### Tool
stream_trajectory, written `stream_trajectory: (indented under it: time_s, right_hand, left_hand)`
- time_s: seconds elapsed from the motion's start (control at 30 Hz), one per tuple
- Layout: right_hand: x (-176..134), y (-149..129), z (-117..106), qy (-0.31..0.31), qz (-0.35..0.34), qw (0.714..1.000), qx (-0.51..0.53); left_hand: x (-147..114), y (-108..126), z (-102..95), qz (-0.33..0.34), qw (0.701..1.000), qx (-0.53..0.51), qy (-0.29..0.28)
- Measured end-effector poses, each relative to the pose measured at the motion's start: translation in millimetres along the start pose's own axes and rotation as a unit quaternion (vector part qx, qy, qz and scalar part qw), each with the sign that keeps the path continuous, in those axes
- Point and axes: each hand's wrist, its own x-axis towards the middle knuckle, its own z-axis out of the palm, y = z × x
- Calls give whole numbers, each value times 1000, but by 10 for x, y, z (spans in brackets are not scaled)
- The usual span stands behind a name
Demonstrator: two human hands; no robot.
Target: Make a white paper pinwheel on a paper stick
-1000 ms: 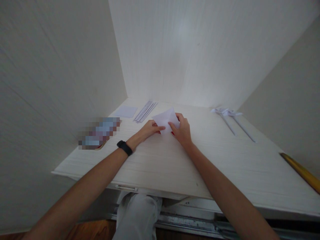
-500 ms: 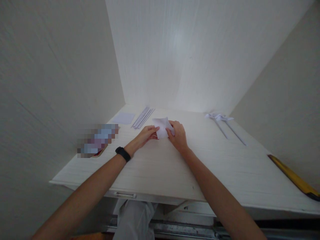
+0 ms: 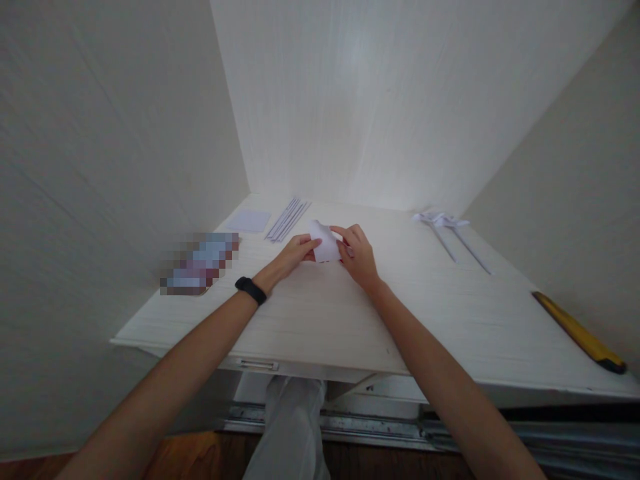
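A small sheet of white paper [image 3: 326, 245] is held up just over the white desk, between both hands. My left hand [image 3: 299, 251] pinches its left edge, thumb on top and fingers beneath. On the right side my right hand [image 3: 358, 255] grips the paper with thumb and fingers, and the sheet curves there. Part of its right edge is hidden behind those fingers. Several thin white paper sticks [image 3: 289, 220] lie beyond my left hand. A flat stack or sheet of white paper [image 3: 249, 221] rests left of them.
The white desk [image 3: 310, 320] stands against walls on three sides. A blurred-out, phone-like thing [image 3: 203, 263] lies at left. At the back right are folded paper pieces with long sticks [image 3: 443, 221]. A yellow and black tool [image 3: 577, 331] lies near the right edge.
The right fingers have shifted along the paper, and its right side is now bent over more. The whole scene sits slightly higher as the camera tilts down.
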Motion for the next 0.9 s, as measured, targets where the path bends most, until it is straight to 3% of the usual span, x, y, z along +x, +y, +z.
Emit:
stream_trajectory:
  time_s: [0.47, 0.9]
  right_hand:
    - [1, 57, -19, -65, -40, 996, -44]
    - [-12, 113, -10, -81, -44, 994, -52]
  left_hand:
    - [-11, -11, -41, 28, 999, -14, -19]
    - [-49, 46, -22, 15, 999, -11, -30]
